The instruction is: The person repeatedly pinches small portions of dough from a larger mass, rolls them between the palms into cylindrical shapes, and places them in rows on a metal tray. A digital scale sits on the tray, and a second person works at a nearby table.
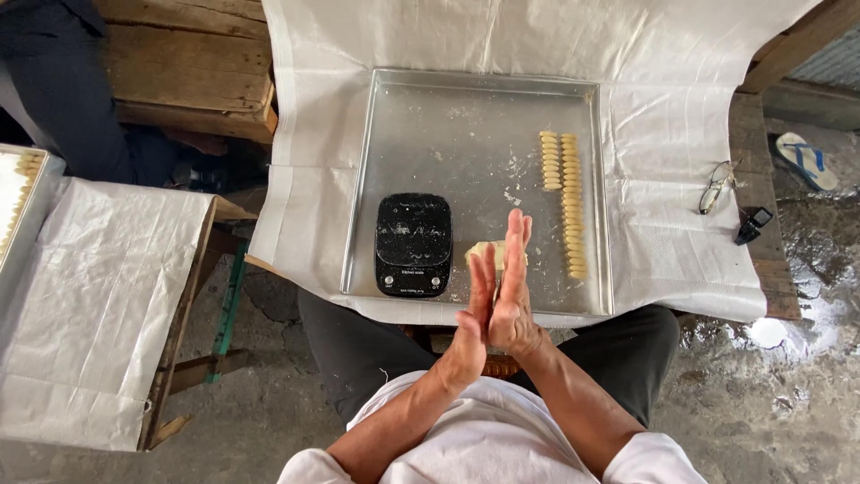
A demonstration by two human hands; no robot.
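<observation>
two hands [493,309] pressed, one tray [403,108].

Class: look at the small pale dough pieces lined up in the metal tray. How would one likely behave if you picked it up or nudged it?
The dough pieces are tiny, so probably very light. They look soft and unbaked, so pinching might dent one. Flour dusts the metal tray, so a nudged piece would likely slide rather than stick; lying flat in rows, they seem unlikely to roll.

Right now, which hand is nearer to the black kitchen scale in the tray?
Left. The left hand is pressed palm to palm against the right hand just beside the black scale, on the scale's side. The right hand is farther, toward the rows of dough pieces.
</observation>
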